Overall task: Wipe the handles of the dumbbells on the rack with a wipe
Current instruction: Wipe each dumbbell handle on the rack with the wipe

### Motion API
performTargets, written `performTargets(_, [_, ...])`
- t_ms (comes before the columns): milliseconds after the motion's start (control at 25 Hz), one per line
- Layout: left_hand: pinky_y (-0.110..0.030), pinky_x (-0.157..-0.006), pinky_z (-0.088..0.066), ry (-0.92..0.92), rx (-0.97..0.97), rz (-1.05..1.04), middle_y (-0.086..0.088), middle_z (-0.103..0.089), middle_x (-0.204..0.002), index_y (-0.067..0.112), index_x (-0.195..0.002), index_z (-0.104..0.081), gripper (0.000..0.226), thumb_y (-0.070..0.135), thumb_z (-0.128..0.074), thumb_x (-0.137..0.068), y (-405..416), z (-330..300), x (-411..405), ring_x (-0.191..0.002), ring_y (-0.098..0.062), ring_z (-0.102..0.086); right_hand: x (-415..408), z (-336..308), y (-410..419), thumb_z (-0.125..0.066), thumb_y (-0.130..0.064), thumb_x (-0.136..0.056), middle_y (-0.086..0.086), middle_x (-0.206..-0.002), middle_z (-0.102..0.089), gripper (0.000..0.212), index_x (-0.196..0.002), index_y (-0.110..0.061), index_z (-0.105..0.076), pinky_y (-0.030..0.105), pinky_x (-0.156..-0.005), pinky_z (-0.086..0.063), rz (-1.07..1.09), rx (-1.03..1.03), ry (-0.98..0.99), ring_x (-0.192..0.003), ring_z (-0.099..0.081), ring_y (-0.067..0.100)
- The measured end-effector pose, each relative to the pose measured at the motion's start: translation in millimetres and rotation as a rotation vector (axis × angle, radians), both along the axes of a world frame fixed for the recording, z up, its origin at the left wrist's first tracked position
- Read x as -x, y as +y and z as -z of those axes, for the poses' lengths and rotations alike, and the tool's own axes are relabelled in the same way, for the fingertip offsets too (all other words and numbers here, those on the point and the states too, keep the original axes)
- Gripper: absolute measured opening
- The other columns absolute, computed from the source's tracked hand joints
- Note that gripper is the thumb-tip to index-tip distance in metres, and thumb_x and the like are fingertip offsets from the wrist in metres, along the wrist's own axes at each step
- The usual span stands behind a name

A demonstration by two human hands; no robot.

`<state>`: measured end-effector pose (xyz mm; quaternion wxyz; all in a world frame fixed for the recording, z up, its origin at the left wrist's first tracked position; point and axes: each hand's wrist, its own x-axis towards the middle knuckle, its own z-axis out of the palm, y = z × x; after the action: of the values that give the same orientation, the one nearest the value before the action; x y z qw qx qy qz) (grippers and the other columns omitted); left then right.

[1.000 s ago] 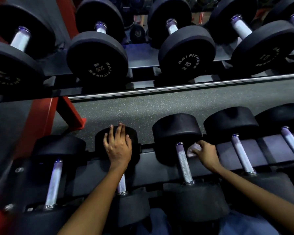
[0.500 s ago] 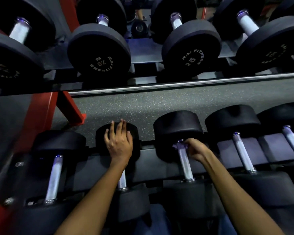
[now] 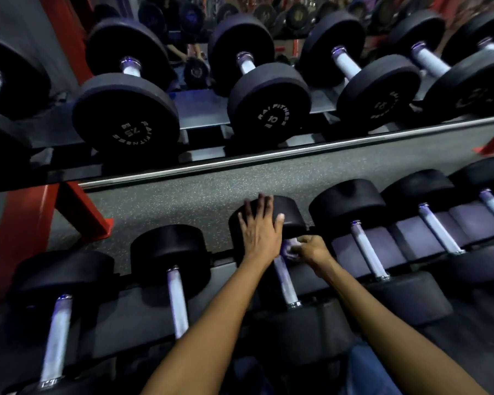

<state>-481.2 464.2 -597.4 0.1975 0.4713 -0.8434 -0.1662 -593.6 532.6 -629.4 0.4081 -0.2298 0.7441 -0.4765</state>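
Note:
Black round-headed dumbbells with silver handles lie side by side on the lower rack tier (image 3: 362,252). My left hand (image 3: 261,229) rests flat, fingers spread, on the far head of the third dumbbell (image 3: 293,215) from the left. My right hand (image 3: 311,249) pinches a crumpled white wipe (image 3: 291,248) against the top of that dumbbell's handle (image 3: 285,280), just under the far head. The lower part of the handle shows bare below the wipe.
Neighbouring dumbbell handles lie to the left (image 3: 177,303) and right (image 3: 368,249). The upper tier (image 3: 240,162) carries bigger dumbbells marked 7.5 (image 3: 126,121) and 10 (image 3: 271,109). A red rack leg (image 3: 80,212) stands at the left on speckled floor.
My left hand has left the second dumbbell's head and now rests on the head of the dumbbell my right hand is wiping. The right hand stays at the handle's top with the wipe.

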Motion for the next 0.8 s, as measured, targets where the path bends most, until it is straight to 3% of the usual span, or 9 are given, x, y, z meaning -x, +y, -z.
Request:
performTargets(120, [-0.055, -0.117, 0.002, -0.037, 0.042, -0.073, -0.002, 0.002, -0.163, 0.018, -0.155, -0.014, 0.062, 0.044, -0.032, -0.102, 6.0, 9.6, 11.7, -0.148, -0.034, 0.009, 25.6, -19.0, 22.1, -0.059, 0.004, -0.074, -0.010, -0.049, -0.061, 0.019, -0.064, -0.012, -0.064, 0.007, -0.049, -0.043, 0.064, 0.024, 0.247, -0.052, -0.057, -0.003])
performTargets(200, [-0.055, -0.117, 0.001, -0.043, 0.058, -0.064, -0.003, -0.001, -0.163, 0.016, -0.155, -0.016, 0.062, 0.045, -0.033, -0.102, 7.2, 11.5, 11.6, -0.149, -0.034, 0.007, 42.2, -16.5, 32.2, -0.064, -0.001, -0.072, 0.003, -0.067, -0.070, 0.011, -0.069, -0.011, -0.068, 0.017, -0.059, -0.049, 0.097, 0.026, 0.323, -0.067, -0.065, 0.011])
performTargets(280, [-0.053, -0.117, 0.003, -0.090, 0.055, -0.047, -0.001, 0.002, -0.163, 0.018, -0.155, -0.013, 0.062, 0.045, -0.030, -0.103, 5.0, 10.1, 10.2, -0.148, -0.033, 0.010, 48.9, -13.9, 41.0, -0.061, 0.002, -0.073, 0.013, -0.074, -0.069, 0.013, -0.067, -0.008, -0.068, 0.021, -0.058, -0.048, 0.076, 0.016, 0.351, -0.068, -0.062, 0.017])
performTargets(360, [-0.053, -0.117, 0.005, -0.107, 0.019, -0.044, 0.000, 0.007, -0.163, 0.020, -0.155, -0.009, 0.061, 0.046, -0.028, -0.103, 3.4, 8.0, 9.3, -0.148, -0.032, 0.014, 44.7, -23.7, 52.8, -0.053, 0.009, -0.076, 0.013, -0.071, -0.065, 0.024, -0.062, -0.007, -0.063, 0.017, -0.052, -0.042, 0.062, 0.013, 0.353, -0.064, -0.058, 0.017])
performTargets(440, [-0.054, -0.117, 0.004, -0.113, 0.020, -0.042, 0.000, 0.009, -0.163, 0.021, -0.155, -0.008, 0.061, 0.047, -0.026, -0.103, 4.0, 7.5, 9.1, -0.147, -0.032, 0.016, 44.9, -30.6, 59.1, -0.049, 0.013, -0.077, 0.013, -0.071, -0.062, 0.021, -0.069, -0.001, -0.063, 0.015, -0.050, -0.042, 0.063, 0.051, 0.372, -0.067, -0.057, 0.019])
performTargets(600, [-0.054, -0.117, 0.004, -0.102, 0.021, -0.027, 0.001, 0.009, -0.163, 0.022, -0.155, -0.007, 0.062, 0.048, -0.026, -0.103, 0.4, 4.7, 10.9, -0.147, -0.032, 0.017, 45.8, -40.2, 62.8, -0.059, 0.007, -0.075, 0.010, -0.077, -0.063, 0.013, -0.083, 0.000, -0.067, 0.020, -0.066, -0.050, 0.108, 0.067, 0.437, -0.076, -0.059, 0.018])
performTargets(720, [-0.054, -0.118, 0.005, -0.087, 0.014, -0.028, 0.002, 0.006, -0.163, 0.023, -0.155, -0.010, 0.061, 0.049, -0.027, -0.102, 3.5, 4.5, 8.3, -0.147, -0.032, 0.016, 33.2, -45.6, 73.2, -0.052, 0.009, -0.078, 0.009, -0.080, -0.062, 0.018, -0.088, 0.006, -0.067, 0.008, -0.052, -0.042, 0.105, 0.042, 0.448, -0.077, -0.056, 0.018])
performTargets(800, [-0.054, -0.118, 0.005, -0.078, 0.016, -0.017, 0.001, 0.005, -0.163, 0.023, -0.155, -0.011, 0.062, 0.049, -0.028, -0.102, 3.0, 6.9, 6.5, -0.147, -0.032, 0.016, 26.4, -50.8, 82.1, -0.050, 0.008, -0.079, 0.009, -0.080, -0.060, 0.018, -0.077, -0.001, -0.066, 0.010, -0.053, -0.043, 0.127, 0.038, 0.467, -0.077, -0.056, 0.019])
